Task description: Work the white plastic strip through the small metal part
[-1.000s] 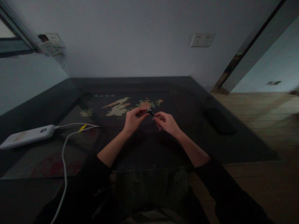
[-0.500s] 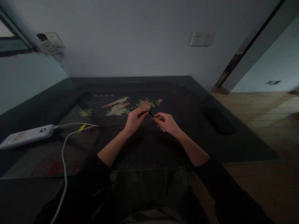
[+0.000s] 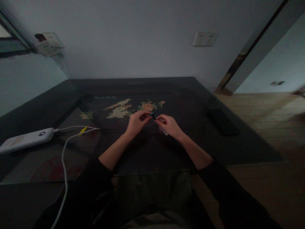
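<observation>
My left hand (image 3: 138, 122) pinches the upper end of a small dark piece (image 3: 152, 114) with a greenish glint on it. My right hand (image 3: 168, 124) grips the lower part, where a narrow black section meets the fingers. From under the right hand a pale, slim strip (image 3: 164, 131) sticks out toward me; whether it belongs to the same piece I cannot tell. A bit of shiny metal shows beside the right fingertips. Both hands are held over the dark table (image 3: 152, 152), close together, with fingers closed. The item's exact kind is too small and dim to make out.
A white power bank (image 3: 27, 140) lies at the left, with a white cable (image 3: 64, 162) bearing a yellow tag. On the right lies a flat black object (image 3: 223, 122), like a phone. A wall with sockets (image 3: 205, 39) stands behind the table.
The dark piece between my hands has turned slightly, so a greenish face now shows. Both hands stay in nearly the same place; the view has shifted a little.
</observation>
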Available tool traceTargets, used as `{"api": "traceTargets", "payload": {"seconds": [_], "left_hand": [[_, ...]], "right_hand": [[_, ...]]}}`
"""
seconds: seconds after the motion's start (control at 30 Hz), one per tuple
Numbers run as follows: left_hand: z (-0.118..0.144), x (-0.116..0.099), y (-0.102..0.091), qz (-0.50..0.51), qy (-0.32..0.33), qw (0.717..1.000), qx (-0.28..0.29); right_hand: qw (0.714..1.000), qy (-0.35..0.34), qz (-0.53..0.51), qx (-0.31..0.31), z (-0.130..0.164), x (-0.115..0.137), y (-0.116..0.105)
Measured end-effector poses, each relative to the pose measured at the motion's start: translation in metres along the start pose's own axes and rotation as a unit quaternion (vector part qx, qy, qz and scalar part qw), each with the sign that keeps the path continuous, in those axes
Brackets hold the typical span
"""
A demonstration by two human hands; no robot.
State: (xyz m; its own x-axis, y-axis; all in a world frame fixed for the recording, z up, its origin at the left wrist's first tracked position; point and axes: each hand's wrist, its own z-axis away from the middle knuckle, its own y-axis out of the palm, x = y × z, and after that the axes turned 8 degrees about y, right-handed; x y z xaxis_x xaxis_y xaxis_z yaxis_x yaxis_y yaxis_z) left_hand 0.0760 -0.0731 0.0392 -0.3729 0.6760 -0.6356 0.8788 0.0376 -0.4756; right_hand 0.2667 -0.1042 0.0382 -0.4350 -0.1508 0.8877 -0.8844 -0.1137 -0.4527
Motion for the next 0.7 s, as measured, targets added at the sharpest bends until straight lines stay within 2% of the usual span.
{"api": "traceTargets", "payload": {"seconds": [0.2,0.4,0.53,0.7], "left_hand": [[0.000,-0.004,-0.001,0.002,-0.010,1.000,0.006],[0.000,0.001,0.002,-0.001,-0.017,0.999,0.030],[0.003,0.004,0.006,-0.046,0.023,0.996,0.076],[0.009,0.002,0.011,-0.091,0.067,0.981,0.158]], "right_hand": [[1.000,0.002,-0.007,-0.002,-0.003,-0.002,-0.004],[0.994,0.024,-0.076,-0.074,-0.018,-0.016,-0.031],[0.977,0.083,-0.137,-0.138,-0.026,-0.032,-0.054],[0.962,0.146,-0.117,-0.200,-0.032,-0.052,-0.074]]}}
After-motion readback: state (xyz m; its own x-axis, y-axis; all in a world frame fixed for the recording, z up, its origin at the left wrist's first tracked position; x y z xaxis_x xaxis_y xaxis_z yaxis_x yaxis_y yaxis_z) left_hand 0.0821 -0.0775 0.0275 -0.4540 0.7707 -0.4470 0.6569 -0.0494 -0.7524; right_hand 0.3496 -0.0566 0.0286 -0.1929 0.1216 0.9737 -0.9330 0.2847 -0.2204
